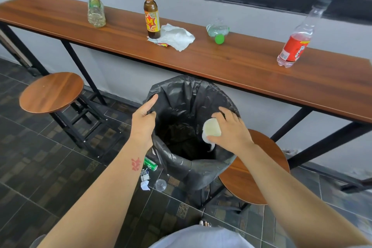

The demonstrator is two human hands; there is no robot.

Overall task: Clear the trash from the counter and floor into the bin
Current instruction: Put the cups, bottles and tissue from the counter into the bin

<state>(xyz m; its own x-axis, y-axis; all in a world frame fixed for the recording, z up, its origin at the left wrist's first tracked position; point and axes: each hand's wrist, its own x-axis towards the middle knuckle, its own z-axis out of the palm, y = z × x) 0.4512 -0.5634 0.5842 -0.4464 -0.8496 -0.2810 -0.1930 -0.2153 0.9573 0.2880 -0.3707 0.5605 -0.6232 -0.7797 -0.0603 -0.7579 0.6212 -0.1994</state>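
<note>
View from the head, looking down at a wooden counter (241, 62) that runs from far left to near right along a grey wall. A bin (201, 173) lined with a black liner (181, 88) stands on the tiled floor (40, 167) at the counter's near edge, between 2 round wooden stools, 1 at the left (51, 91) and 1 just beside the bin at the right (255, 167).

The left hand (144, 119) grips the left rim of the liner, fingers curled over its edge and thumb straight along it. The right hand (231, 131) hovers over the right side of the bin's mouth, fingers curled round a white cup (211, 130); a scrap of white tissue (210, 147) hangs beneath the cup, inside the opening. The 2 hands are apart, with the mouth of the bin between them.

On the counter, from left to right:
- 1 crushed clear bottle (96, 13), upright
- 1 brown glass bottle (152, 16) with a gold cap, upright
- 1 crumpled white paper (177, 36), touching the brown bottle's base
- 1 small red and yellow wrapper (163, 44) at the paper's near edge
- 1 crushed bottle with a green cap (217, 31), lying on its side
- 1 clear bottle with a red label (296, 42), upright

On the floor, left of the bin and near the left forearm:
- 1 green can (150, 164), lying down
- 1 small printed packet (145, 175)
- 1 white paper scrap (145, 185)
- 1 clear plastic cup (161, 185)
</note>
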